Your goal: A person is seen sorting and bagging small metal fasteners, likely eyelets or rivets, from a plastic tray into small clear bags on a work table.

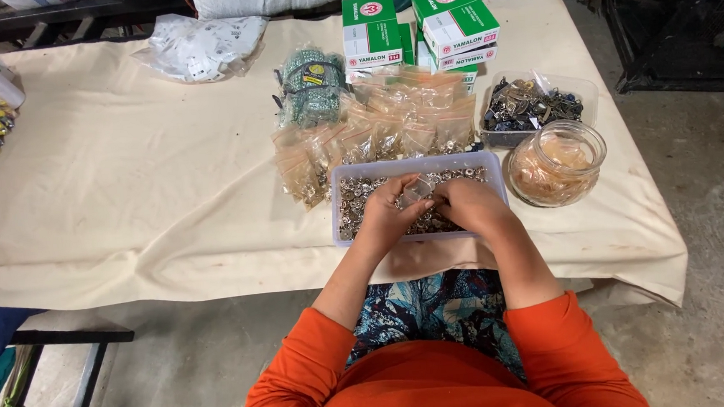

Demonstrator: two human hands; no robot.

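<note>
Together, left hand [392, 203] and right hand [467, 203] pinch a small clear plastic bag [416, 191] above the shallow white plastic tray [341, 198] of small silvery metal fittings [363, 188].

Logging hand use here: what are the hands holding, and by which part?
Both hands, left hand and right hand, hold a small clear bag between them over the tray; exact grip unclear.

Floor: you see bare grey concrete [703, 308].
Table: cream cloth [126, 184] covers it.
Near left: dark metal frame [63, 381].
</note>
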